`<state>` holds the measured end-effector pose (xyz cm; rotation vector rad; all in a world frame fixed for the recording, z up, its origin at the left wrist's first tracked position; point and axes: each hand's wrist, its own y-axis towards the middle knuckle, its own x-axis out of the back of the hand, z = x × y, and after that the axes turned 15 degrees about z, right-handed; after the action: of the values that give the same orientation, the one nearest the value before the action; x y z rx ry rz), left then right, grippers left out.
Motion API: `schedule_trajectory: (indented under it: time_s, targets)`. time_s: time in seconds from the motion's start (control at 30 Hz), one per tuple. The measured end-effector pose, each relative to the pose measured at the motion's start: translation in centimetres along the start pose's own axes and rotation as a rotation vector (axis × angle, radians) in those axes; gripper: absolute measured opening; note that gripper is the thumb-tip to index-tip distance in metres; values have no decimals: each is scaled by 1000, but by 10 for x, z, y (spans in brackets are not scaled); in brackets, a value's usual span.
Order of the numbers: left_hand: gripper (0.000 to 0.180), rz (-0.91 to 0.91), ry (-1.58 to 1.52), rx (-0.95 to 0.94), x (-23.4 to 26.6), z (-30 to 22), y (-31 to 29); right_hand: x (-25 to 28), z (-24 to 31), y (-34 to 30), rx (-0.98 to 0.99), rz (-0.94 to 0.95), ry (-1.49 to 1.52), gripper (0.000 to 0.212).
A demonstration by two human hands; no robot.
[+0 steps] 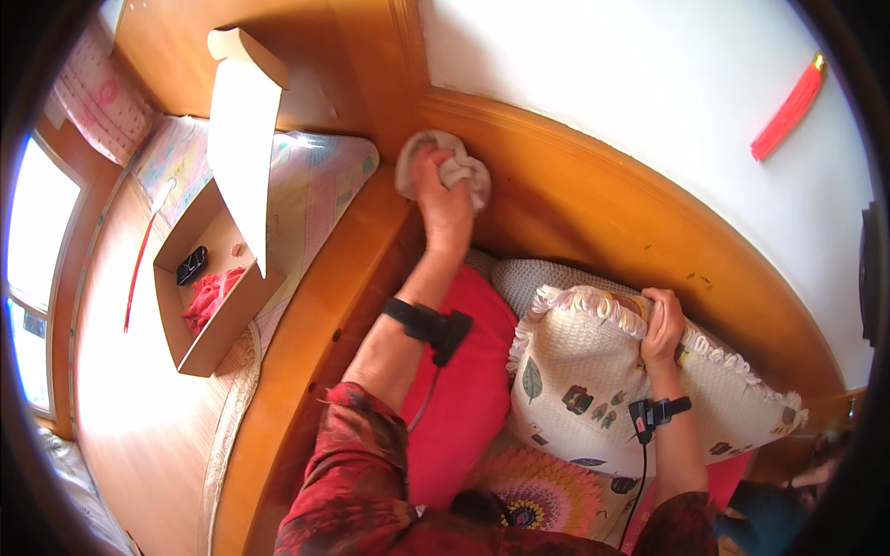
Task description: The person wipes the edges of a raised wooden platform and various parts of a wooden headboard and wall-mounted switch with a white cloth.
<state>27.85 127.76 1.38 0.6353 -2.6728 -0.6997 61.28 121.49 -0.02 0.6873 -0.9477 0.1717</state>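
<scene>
we face a white wall on the far right, and under it an orange-brown wooden panel runs along the far side. a pale wooden top spreads across the left. the cream pillow, looped fringe along its far edge and leaves printed on its front, sits to the right, just beside the panel. a red cushion lies to its left, partly behind our left forearm. on the left an open cardboard box stands with its lid raised, and a round patterned mat shows near us, below the pillow. the off-white cloth is bunched at the far middle, at the panel's left end. our left hand is partly closed on it, fingers bent into its folds; our right hand is curled shut over the pillow's fringed edge. a red tassel hangs on the wall at far right, we wear a black strap on each wrist, and a small black object lies inside the box beside red fabric.
</scene>
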Motion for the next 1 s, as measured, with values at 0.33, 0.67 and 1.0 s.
schedule_trajectory:
  time_s: [0.33, 0.67, 1.0]
  targets:
    - [44, 289, 726, 176, 54, 46, 18, 0, -2, 3, 19, -24, -7, 17]
    - [35, 337, 846, 20, 47, 44, 11, 0, -6, 3, -2, -23, -15, 14]
    - [30, 384, -110, 581, -35, 39, -76, 2, -7, -2, -4, -11, -8, 11]
